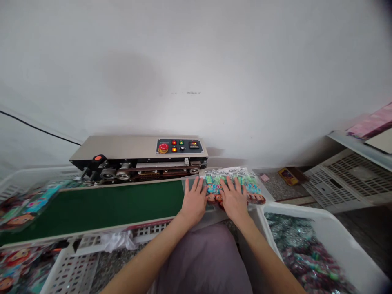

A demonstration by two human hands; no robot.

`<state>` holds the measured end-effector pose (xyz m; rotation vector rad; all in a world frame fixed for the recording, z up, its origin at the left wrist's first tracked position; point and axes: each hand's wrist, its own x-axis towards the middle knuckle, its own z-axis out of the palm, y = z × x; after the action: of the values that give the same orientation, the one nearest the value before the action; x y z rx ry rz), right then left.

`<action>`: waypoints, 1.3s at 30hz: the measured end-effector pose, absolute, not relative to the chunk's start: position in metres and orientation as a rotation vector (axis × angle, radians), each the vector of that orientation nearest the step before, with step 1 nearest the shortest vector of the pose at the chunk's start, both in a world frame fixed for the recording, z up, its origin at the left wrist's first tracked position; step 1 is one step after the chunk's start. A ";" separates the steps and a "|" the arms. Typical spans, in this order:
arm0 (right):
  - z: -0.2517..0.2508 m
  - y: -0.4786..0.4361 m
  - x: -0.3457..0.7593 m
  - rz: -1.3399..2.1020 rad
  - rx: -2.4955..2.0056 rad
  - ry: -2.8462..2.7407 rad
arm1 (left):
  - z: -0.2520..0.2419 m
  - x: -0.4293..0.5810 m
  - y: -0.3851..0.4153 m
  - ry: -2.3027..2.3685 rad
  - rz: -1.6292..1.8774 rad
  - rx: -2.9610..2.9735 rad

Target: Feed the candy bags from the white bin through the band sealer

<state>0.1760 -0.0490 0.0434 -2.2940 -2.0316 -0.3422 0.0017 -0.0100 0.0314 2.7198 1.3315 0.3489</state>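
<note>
Packets: I see a row of printed clear packets (pixel 255 185), overlapping like fanned cards on the pale ledge (pixel 268 195), just beyond the right end of the green belt (pixel 122 204).
Left hand: the left hand (pixel 195 199) lies palm down at the row's left end, fingers straight and slightly spread, pinching nothing that I can see.
Right hand: the right hand (pixel 235 197) rests flat across the middle, fingers spread; its thumb's grip I cannot tell.
Weight and feel: I judge each packet light, its film soft and slippery, the filling hidden from me.
Risk: I expect loose layers to slide or crease under uneven pressure.
Hold: I favour flat fingertips on the printed middles, or a light pinch at one side edge.
</note>
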 end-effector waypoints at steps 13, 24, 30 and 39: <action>0.040 -0.045 0.179 -0.230 -2.009 -2.304 | 0.006 -0.009 -0.007 1.327 0.353 2.706; 0.048 -0.039 0.161 -0.230 -1.982 -2.327 | 0.031 -0.011 -0.011 1.320 0.369 2.688; 0.048 -0.038 0.177 -0.358 -2.116 -2.306 | -0.001 0.004 -0.005 1.235 0.412 2.730; 0.035 -0.016 0.143 -0.208 -2.046 -2.329 | 0.008 -0.041 -0.003 1.406 0.353 2.686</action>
<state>0.1434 -0.0162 0.0352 -2.0465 -2.3292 -0.2085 -0.0408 -0.0028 0.0076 2.6856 1.4060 0.3533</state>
